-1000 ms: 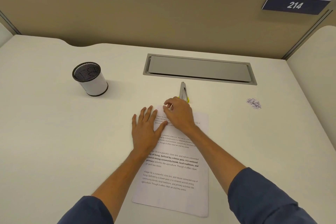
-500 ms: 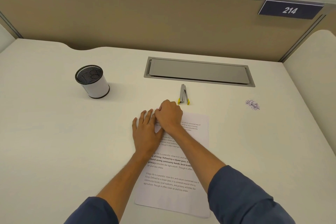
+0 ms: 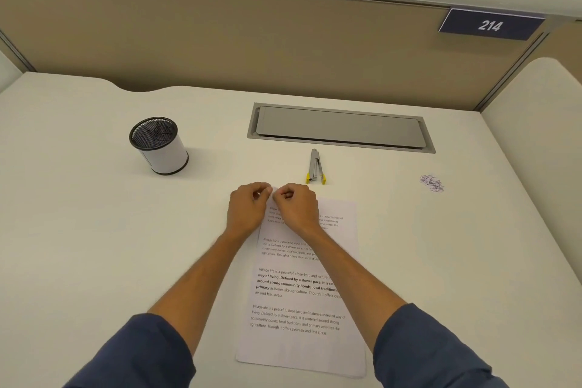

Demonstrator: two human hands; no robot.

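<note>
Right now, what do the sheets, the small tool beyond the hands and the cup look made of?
Sheets: thin matte white paper, printed black text. Small tool: shiny grey, likely metal; yellow ends, perhaps plastic. Cup: black mesh inside, probably metal wire; smooth white wall, material unclear.

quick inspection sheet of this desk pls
surface: white desk, paper lies flat on it
job's things: printed sheets; silver tool with yellow ends just beyond them, untouched
clutter: mesh cup at left; small heap of tiny bits at right
grippers: left hand and right hand both pinch the top left corner of the printed sheets
cables: nothing seen; closed hatch in the desk
surroundings: beige partition, sign 214
</note>
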